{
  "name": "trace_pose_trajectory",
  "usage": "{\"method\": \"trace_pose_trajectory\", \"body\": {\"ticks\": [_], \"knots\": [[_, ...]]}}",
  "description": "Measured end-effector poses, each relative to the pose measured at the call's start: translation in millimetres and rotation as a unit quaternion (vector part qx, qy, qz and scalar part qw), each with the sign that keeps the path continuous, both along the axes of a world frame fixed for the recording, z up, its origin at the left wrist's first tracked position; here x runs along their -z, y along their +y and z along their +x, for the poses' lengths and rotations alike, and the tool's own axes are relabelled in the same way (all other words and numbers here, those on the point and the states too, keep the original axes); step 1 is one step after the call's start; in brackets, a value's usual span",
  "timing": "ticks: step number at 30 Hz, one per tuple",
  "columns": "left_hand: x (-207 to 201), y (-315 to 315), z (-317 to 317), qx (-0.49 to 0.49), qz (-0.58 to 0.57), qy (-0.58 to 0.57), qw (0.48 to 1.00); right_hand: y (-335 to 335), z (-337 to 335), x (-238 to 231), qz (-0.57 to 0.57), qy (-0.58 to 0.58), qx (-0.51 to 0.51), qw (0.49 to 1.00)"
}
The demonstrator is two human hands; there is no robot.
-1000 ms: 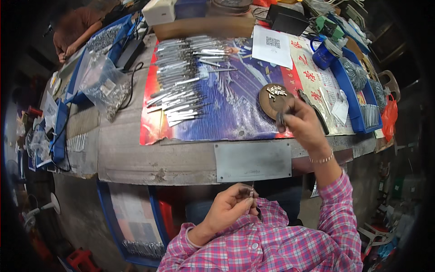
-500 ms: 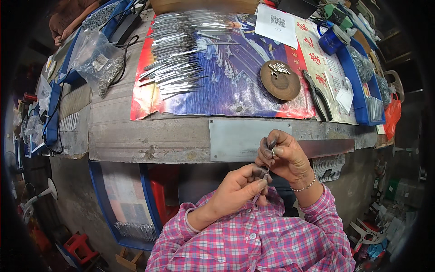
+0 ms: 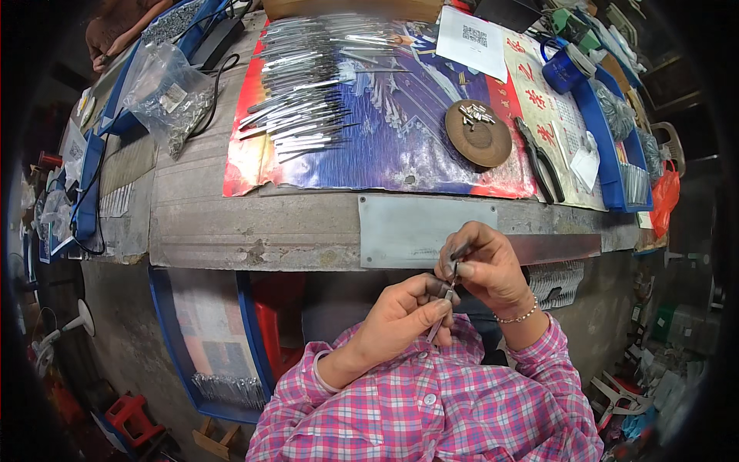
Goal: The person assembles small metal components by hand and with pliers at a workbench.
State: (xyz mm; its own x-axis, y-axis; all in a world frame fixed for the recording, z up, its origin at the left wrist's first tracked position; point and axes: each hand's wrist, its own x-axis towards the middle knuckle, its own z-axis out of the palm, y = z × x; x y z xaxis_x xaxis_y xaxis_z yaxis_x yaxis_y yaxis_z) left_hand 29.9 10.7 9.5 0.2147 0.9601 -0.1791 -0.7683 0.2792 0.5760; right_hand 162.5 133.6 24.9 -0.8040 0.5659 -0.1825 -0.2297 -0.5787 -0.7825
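Note:
In front of my chest, my left hand (image 3: 412,308) closes thumb and fingers around a slim metal rod (image 3: 449,296), whose lower end sticks out below the fingers. My right hand (image 3: 493,269) pinches at the rod's upper end, just above the left fingertips. Whether a small piece sits in that pinch is hidden by the darkened fingers. Beyond the hands, a round wooden dish (image 3: 479,148) holds several short silvery cylinders (image 3: 477,114). Many slim metal rods (image 3: 300,115) lie in a wide pile on the printed sheet (image 3: 400,165).
Black-handled pliers (image 3: 543,163) lie right of the dish, near a blue mug (image 3: 568,68) and a blue bin (image 3: 616,181). A plastic bag of small parts (image 3: 171,100) sits at left. Below the table edge is a blue-framed tray (image 3: 212,323). Another person's arm (image 3: 123,35) shows far left.
My right fingers have come down onto the rod's upper end, closer to my left hand. A small light piece seen between them earlier is now hidden. The view has shifted slightly.

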Motion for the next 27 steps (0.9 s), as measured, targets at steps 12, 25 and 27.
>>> {"method": "trace_pose_trajectory", "body": {"ticks": [12, 25, 27], "knots": [[5.4, -3.5, -2.3, -0.019, 0.005, 0.04, 0.999, -2.4, 5.6, 2.8, 0.027, -0.001, -0.093, 0.995], [-2.4, -2.5, -0.3, -0.056, 0.065, 0.401, 0.912, -12.2, 6.2, 2.2, 0.139, -0.075, -0.062, 0.985], [0.3, -6.0, 1.3, -0.038, 0.037, 0.264, 0.963, -13.1, 5.4, 1.0, 0.184, -0.076, -0.066, 0.978]]}}
